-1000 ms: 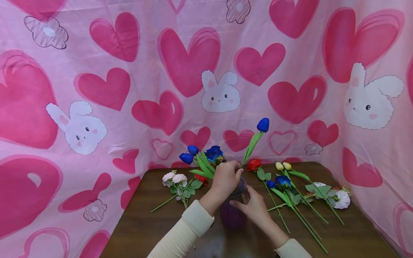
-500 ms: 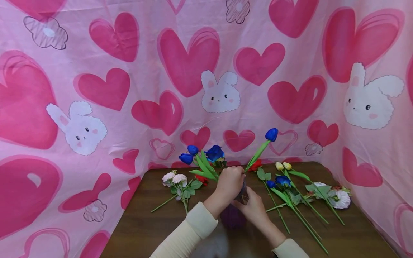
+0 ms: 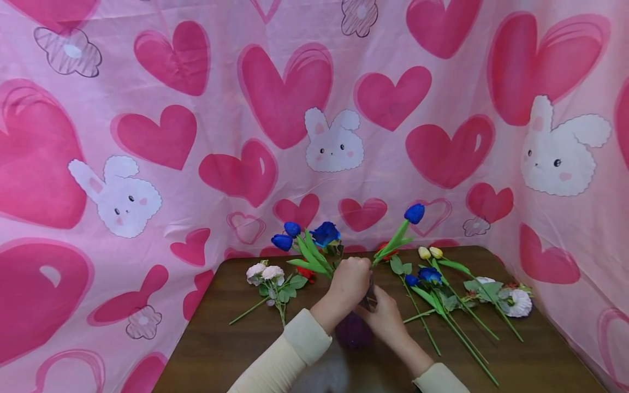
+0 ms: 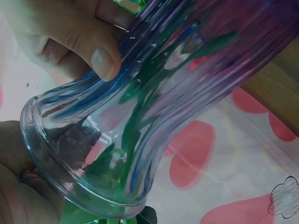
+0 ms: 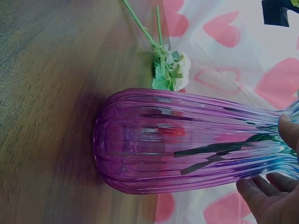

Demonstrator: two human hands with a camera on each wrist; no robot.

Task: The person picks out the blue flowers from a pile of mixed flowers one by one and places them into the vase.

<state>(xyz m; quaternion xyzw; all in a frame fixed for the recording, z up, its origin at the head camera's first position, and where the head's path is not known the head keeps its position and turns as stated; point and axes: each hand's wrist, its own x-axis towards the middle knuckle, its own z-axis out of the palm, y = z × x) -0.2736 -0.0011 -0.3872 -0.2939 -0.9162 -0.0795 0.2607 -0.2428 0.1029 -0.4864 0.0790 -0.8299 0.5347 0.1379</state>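
A purple glass vase (image 3: 355, 330) stands upright on the table between the hands. My right hand (image 3: 388, 316) holds it round the narrow neck, its thumb and fingers on the glass in the right wrist view. At the vase's mouth, my left hand (image 3: 350, 281) grips the stem of a blue tulip (image 3: 415, 213), whose bloom leans right. The grip itself is hidden behind the hand's back. Green stems (image 5: 210, 151) show through the vase wall. More blue tulips (image 3: 282, 242) and a blue rose (image 3: 326, 233) rise behind the left hand.
Pale pink flowers (image 3: 272, 274) lie on the brown table (image 3: 206, 349) at left. To the right lie yellow tulips (image 3: 435, 252), a blue rose (image 3: 429, 274), and white flowers (image 3: 518, 303) with long stems. A pink heart-print cloth (image 3: 226, 120) hangs behind.
The blue tulip in my left hand has gone down and right, its stem lower at the vase's mouth. The left hand came down with it. My right hand stays at the neck.
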